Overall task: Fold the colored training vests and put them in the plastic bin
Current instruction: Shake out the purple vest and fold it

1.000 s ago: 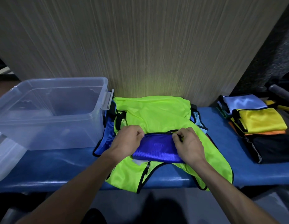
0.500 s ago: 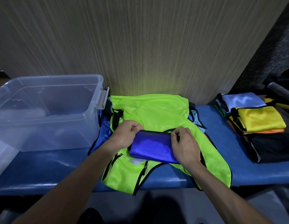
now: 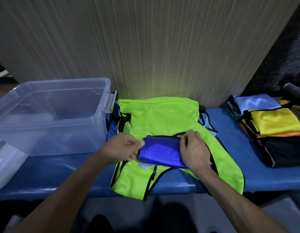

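On the blue bench (image 3: 246, 155), we grip the folded blue vest (image 3: 160, 153) at both ends, left hand (image 3: 120, 147) and right hand (image 3: 193, 151), now squeezed narrower; plastic bin (image 3: 50, 115) waits leftward, seemingly empty.

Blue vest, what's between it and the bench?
In the head view, the green vest lies spread under the blue vest, over the bench.

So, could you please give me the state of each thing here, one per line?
Blue vest: folded small, gripped at both ends.
Left hand: grips its left end.
Right hand: grips its right end.
Green vest: spread unfolded under the blue one.
Bin: open, no vests visible inside.
Stack of vests: folded, piled at the right.
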The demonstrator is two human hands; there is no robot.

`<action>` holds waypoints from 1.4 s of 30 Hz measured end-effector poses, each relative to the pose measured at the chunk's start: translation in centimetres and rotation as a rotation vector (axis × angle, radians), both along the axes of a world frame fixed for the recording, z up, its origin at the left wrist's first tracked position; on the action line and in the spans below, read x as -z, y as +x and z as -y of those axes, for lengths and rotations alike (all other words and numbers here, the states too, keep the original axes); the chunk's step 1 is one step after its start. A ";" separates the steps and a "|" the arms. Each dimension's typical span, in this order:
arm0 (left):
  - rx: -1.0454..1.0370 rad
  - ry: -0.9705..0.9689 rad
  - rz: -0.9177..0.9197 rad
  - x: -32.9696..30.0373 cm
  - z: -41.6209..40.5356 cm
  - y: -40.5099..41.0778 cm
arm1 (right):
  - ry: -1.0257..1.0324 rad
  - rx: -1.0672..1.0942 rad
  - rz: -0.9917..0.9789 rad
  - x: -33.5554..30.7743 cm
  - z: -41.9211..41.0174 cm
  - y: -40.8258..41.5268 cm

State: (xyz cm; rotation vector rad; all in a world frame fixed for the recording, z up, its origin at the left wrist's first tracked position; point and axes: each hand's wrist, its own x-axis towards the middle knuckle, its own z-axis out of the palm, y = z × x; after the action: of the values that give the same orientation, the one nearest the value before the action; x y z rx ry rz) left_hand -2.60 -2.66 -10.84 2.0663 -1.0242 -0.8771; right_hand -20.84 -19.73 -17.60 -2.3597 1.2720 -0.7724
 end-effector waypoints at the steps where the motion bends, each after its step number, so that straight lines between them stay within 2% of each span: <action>1: -0.005 -0.004 0.013 0.1 -0.3 -0.5 | -0.001 0.004 -0.003 0.0 0.0 0.0; 5: -0.009 -0.046 0.068 1.1 -0.8 -2.4 | -0.019 0.019 -0.013 0.0 -0.2 0.1; 10: -0.174 -0.137 -0.124 1.8 0.0 -4.0 | -0.026 0.032 -0.018 0.1 -0.3 0.2; 14: -0.251 -0.219 -0.152 2.4 0.8 -4.2 | -0.032 0.032 -0.020 0.1 -0.4 0.2; 19: -0.337 -0.379 -0.301 3.0 0.7 -5.0 | -0.039 0.034 -0.007 0.2 -0.4 0.1; 26: -0.310 -0.157 -0.309 3.4 1.5 -4.0 | -0.067 0.030 -0.026 0.3 -0.3 0.2; 29: -0.303 -0.138 -0.232 2.8 2.2 -4.2 | -0.080 0.030 -0.032 0.3 -0.3 0.2; 36: -0.431 -0.190 -0.053 4.2 2.3 -4.2 | -0.050 0.015 -0.038 0.0 -0.2 0.0; 40: -0.308 -0.159 0.346 4.1 2.2 -5.1 | -0.027 0.013 -0.065 -0.4 0.0 0.1; 42: -0.269 -0.110 0.346 3.6 2.6 -4.7 | -0.026 0.006 -0.074 -0.5 0.0 0.0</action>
State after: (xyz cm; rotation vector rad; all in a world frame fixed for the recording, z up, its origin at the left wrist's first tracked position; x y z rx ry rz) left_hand -7.34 -5.30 -14.48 2.2403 -0.9135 -0.3276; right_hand -20.84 -19.69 -17.08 -2.4271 1.3064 -0.7146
